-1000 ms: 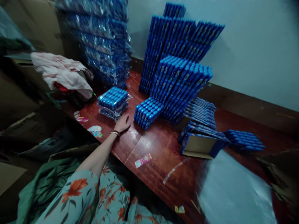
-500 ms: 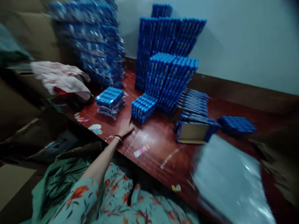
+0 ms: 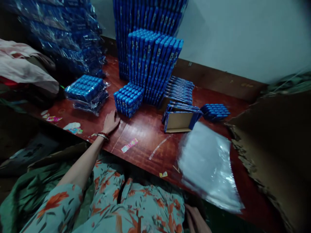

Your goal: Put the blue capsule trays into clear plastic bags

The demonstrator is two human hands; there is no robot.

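Note:
My left hand (image 3: 111, 122) lies flat on the red-brown table, fingers stretched out and holding nothing. Just beyond its fingertips stands a small block of blue round-ended pieces (image 3: 128, 98); whether they touch is hard to tell. To the hand's left are stacked blue packs in clear wrap (image 3: 85, 89). My right hand (image 3: 196, 219) shows partly at the bottom edge beside my lap, below the table edge. Its visible fingers look loosely extended with a gap between them, and no object shows in them. The rest of that hand is cut off.
Tall blue stacks (image 3: 150, 61) stand by the wall, with wrapped packs (image 3: 73, 35) at left. An open shallow box (image 3: 178, 122), a flat blue block (image 3: 215, 112) and clear plastic bags (image 3: 209, 161) lie rightward. A torn-edged cardboard box (image 3: 272, 145) borders the right side.
The view has shifted right and down, so everything sits further left. My right hand has come into view at the bottom. My left hand rests at the same place by the small blue block.

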